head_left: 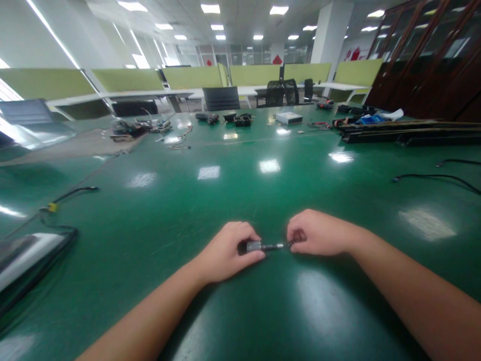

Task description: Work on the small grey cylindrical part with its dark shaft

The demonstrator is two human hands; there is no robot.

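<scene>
A small dark tool with a grey collar and a thin silver-tipped shaft, like a screwdriver (255, 246), lies low over the green table (233, 200), its tip pointing right. My left hand (229, 250) is wrapped round its handle end, thumb below and fingers above. Just right of the tip, my right hand (315, 233) has its fingers curled and pinched together. A tiny dark thing shows at those fingertips, too small to make out. A small gap separates the silver tip from my right fingertips.
Black cables lie at the left (77, 190) and right (432, 176). A device with a pale top (33, 255) is at the left edge. Along the far side are a white box (288, 118), tangled parts (139, 128), and long dark strips (409, 133).
</scene>
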